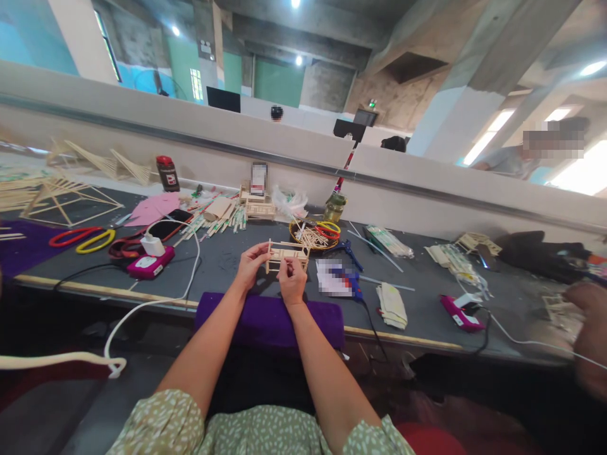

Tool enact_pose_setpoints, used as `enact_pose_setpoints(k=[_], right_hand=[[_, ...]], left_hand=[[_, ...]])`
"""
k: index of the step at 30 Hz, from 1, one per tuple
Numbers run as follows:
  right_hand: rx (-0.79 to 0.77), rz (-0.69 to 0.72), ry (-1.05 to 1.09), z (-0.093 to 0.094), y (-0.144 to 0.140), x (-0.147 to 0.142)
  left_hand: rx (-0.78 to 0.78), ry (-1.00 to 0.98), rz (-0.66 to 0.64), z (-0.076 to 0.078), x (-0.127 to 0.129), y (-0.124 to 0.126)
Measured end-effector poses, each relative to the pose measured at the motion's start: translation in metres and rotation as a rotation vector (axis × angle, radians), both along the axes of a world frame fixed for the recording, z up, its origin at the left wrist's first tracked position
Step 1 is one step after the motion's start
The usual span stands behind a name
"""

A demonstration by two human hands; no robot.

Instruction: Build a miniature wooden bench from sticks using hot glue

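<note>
A small wooden stick frame (287,254), like a little bench, is held over the grey worktable (222,259). My left hand (251,264) grips its left end. My right hand (291,280) pinches its lower front rail near the middle. Both forearms rest over a purple cushion (265,322) at the table's front edge.
A yellow bowl (310,237) of sticks and scissors sits just behind. A blue glue gun (348,278) lies right of my hands, a pink power unit (150,262) with white cable at left. Red and yellow scissors (83,239), stick models (66,199) and another person's hand (590,335) flank me.
</note>
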State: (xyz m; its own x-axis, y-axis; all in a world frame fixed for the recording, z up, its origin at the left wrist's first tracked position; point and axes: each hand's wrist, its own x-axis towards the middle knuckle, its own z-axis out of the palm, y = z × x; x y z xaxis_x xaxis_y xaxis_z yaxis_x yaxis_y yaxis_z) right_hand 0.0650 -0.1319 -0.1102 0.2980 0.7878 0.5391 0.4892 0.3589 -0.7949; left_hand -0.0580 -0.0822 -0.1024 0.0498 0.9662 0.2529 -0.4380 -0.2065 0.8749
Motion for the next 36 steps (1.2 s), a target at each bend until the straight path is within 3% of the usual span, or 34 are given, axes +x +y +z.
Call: enact_pose_setpoints(k=[7,12,19,36], right_hand=[[0.002,0.042,0.118,0.003,0.001,0.003],[0.021,-0.023,0.237,0.005,0.009,0.021],[0.007,-0.132,0.262,-0.001,0.016,0.037],[0.039,-0.139,0.206,-0.004,0.016,0.039]], left_hand=[[-0.028,-0.014,0.007,0.004,0.002,0.001],[-0.038,-0.012,0.003,0.004,0.002,0.001],[-0.021,-0.018,0.027,0.004,0.002,-0.001],[-0.040,-0.011,0.035,0.005,0.002,-0.003]])
